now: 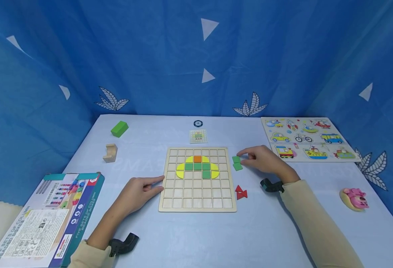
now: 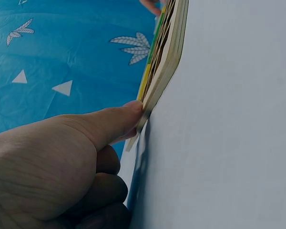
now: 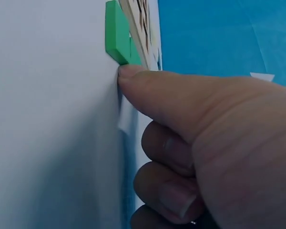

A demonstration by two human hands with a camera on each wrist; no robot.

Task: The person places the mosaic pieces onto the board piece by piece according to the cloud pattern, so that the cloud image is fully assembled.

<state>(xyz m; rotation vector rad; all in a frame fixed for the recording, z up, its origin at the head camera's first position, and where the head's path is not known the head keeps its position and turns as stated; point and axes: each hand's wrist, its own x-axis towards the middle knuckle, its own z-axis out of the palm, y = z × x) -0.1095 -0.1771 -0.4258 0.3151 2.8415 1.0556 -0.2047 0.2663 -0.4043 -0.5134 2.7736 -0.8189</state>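
Note:
A wooden grid board [image 1: 197, 206] lies mid-table, carrying one orange square [image 1: 197, 159], several green squares [image 1: 197, 166] and rounded yellow pieces [image 1: 180, 174]. My left hand [image 1: 137, 193] touches the board's left edge with thumb and index fingertip, which sit a little apart. Its other fingers are curled in the left wrist view. Beside the board's right edge lie two loose green square tiles [image 1: 238, 166]. My right hand [image 1: 261, 160] is at these tiles, index finger reaching past the upper one. In the right wrist view the thumb [image 3: 167, 90] meets a tile corner; the index finger is hidden there.
Red triangles [image 1: 240, 192] lie right of the board. Behind it are a small pattern card [image 1: 198, 136] and a round disc [image 1: 197, 123]. A picture puzzle [image 1: 303, 147], pink figure [image 1: 354, 199], green block [image 1: 119, 128], wooden piece [image 1: 110, 153] and large box [image 1: 45, 219] surround these.

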